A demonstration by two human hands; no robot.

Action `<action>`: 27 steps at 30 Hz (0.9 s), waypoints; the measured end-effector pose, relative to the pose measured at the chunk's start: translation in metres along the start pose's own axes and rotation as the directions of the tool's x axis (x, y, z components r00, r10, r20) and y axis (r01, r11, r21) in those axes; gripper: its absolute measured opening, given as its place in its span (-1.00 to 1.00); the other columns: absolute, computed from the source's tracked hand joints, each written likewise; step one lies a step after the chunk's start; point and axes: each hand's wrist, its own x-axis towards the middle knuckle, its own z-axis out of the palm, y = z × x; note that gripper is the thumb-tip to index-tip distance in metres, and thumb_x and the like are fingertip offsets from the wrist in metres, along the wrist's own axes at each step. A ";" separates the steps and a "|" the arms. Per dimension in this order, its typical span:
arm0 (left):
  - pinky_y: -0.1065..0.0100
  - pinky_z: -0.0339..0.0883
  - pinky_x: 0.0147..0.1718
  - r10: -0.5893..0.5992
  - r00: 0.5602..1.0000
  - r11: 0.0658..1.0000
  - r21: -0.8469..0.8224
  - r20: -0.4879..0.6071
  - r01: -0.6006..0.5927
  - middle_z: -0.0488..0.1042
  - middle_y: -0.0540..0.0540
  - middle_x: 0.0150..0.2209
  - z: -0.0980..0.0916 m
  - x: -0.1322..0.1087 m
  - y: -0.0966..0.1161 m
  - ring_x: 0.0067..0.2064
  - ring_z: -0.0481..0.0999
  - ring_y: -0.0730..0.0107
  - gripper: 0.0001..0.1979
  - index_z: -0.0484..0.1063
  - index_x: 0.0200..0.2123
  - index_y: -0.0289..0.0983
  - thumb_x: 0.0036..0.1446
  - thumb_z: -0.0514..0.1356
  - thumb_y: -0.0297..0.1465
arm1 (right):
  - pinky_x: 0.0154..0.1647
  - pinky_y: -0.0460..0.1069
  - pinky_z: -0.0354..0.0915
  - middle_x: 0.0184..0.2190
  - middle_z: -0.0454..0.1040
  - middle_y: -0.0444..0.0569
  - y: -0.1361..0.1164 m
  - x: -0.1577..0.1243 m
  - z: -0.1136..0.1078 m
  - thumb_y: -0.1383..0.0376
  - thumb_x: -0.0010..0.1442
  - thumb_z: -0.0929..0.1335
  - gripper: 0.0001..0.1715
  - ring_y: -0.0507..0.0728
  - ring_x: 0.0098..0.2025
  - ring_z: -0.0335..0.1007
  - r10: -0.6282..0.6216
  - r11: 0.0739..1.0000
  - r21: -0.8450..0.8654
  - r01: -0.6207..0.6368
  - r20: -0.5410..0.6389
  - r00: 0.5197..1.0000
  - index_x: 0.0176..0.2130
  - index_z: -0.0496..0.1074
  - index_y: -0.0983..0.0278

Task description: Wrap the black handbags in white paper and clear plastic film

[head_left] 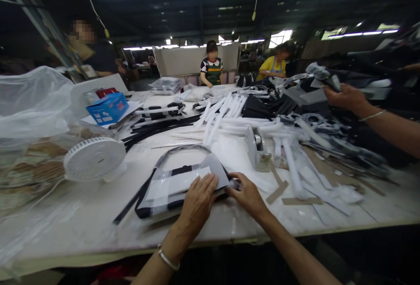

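Note:
A black and white bag (142, 210) lies in front of me on the table, with clear plastic wrapping about its curved handle (164, 156). Pale flat sheets (179, 184) rest on top of it. My left hand (201, 195) is spread flat over the bag's right part, fingers on the sheets. At the bag's right edge, my right hand (247, 195) pinches a dark edge with some plastic at it; the exact part is partly hidden by the fingers. A black strap (129, 206) sticks out at the bag's left.
A white fan (95, 159) and blue box (108, 108) stand left. White foam tubes (223, 119) pile up behind the bag, near a tape dispenser (257, 149). Someone's hand (348, 97) holds a plastic-wrapped item at right. Several people work beyond the table (98, 228).

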 end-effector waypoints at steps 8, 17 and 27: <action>0.05 0.30 0.16 0.042 0.999 0.998 0.040 0.024 -0.043 0.46 -0.14 0.16 0.015 -0.008 -0.005 0.18 0.43 0.17 -0.54 0.34 0.18 -0.24 0.28 -0.03 -0.60 | -0.08 0.07 0.38 -0.22 0.49 -0.06 0.022 0.013 0.016 0.38 -0.04 0.35 -0.71 0.17 -0.18 0.44 0.051 0.999 0.001 -0.050 -0.032 0.998 -0.23 0.42 0.22; 0.11 0.32 0.12 0.139 0.990 0.985 0.103 -0.004 -0.138 0.43 -0.10 0.18 0.019 -0.009 -0.016 0.16 0.46 0.17 -0.38 0.31 0.23 -0.17 0.14 -0.06 -0.66 | 0.24 0.16 0.24 0.00 0.53 0.00 -0.027 0.016 -0.027 0.45 0.11 0.28 -0.57 0.19 0.11 0.39 -0.188 0.975 -0.130 0.182 -0.033 0.982 -0.05 0.51 0.19; 0.11 0.18 0.21 0.104 0.995 0.994 0.034 0.004 -0.104 0.34 -0.11 0.25 0.022 -0.010 -0.008 0.23 0.36 0.22 -0.50 0.31 0.23 -0.15 0.26 0.00 -0.53 | 0.43 0.31 -0.14 0.35 0.12 0.19 -0.019 -0.014 0.031 0.00 0.39 0.16 -0.24 0.25 0.40 -0.03 -0.395 0.837 -0.285 0.467 0.274 0.877 0.35 0.08 0.42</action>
